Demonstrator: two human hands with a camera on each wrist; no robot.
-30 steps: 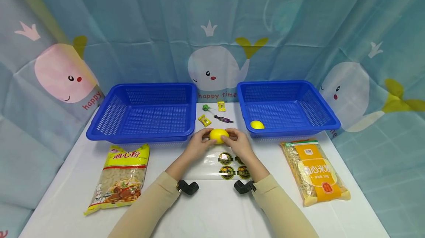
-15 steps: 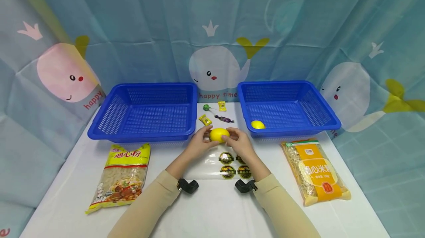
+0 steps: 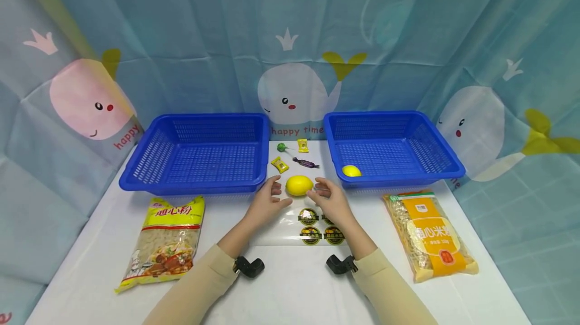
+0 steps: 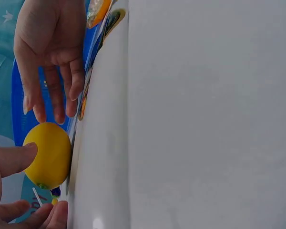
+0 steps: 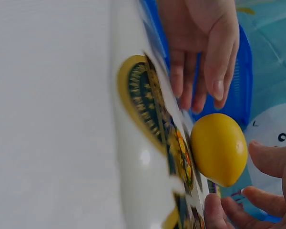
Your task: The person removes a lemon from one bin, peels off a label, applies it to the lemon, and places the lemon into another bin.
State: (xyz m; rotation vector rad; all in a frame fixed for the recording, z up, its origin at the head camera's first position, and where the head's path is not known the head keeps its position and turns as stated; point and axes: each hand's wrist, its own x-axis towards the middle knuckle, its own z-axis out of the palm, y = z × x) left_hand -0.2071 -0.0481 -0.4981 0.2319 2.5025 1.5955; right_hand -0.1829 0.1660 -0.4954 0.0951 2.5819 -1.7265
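Staged tabletop set, whale-print backdrop curtain (image 3: 290,38)

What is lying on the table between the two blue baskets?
Between the left basket and right basket, the head view shows a green lollipop, three wrapped candies, and nearer, a lemon.

- You have bare table (image 3: 290,284) near you; noodle bags flank it left (image 3: 165,239) and right (image 3: 430,234).
- Beyond the lemon (image 3: 299,185), sweets (image 3: 294,156) clutter the lane between both baskets (image 3: 195,153) (image 3: 389,146).
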